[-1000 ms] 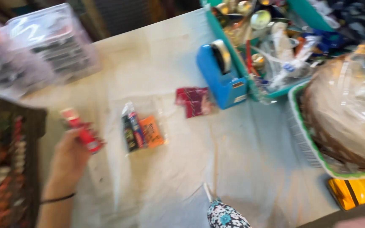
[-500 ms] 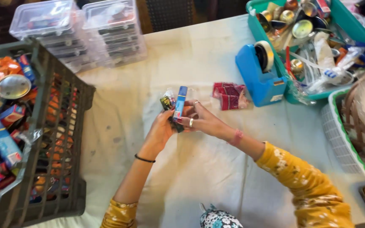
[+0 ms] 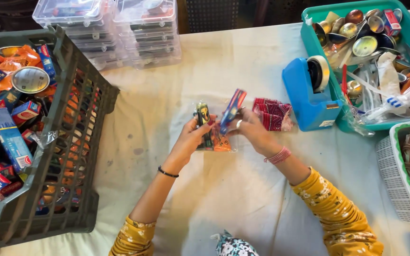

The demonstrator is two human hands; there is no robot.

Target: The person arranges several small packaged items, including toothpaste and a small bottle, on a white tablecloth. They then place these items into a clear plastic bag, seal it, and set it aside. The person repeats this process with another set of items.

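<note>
Both hands meet over the middle of the desk [image 3: 243,189], which is covered in a pale, slightly creased and stained cloth. The left hand [image 3: 193,137] pinches the edge of a small clear crinkly plastic pouch [image 3: 209,135] that holds dark, yellow and orange slim items and lies just above the cloth. The right hand [image 3: 252,130] is closed around a narrow blue and red carton [image 3: 231,110], tilted, with its lower end at the mouth of the pouch. A ring shows on one right finger; thin pink bangles circle that wrist and a black band circles the left.

Just beside the right hand lies a folded dark red patterned fabric packet [image 3: 274,114]. Next to it stands a glossy blue plastic tape dispenser [image 3: 309,95] with a roll of clear tape. Behind that, a teal plastic tray [image 3: 309,35] holds round metal bowls and wrapped items. On the left, a dark grey slatted plastic crate [image 3: 79,142] is packed with small cartons and orange packets. Clear lidded plastic boxes [image 3: 143,33] are stacked at the far edge, and a white mesh basket [image 3: 397,175] sits at the right.
</note>
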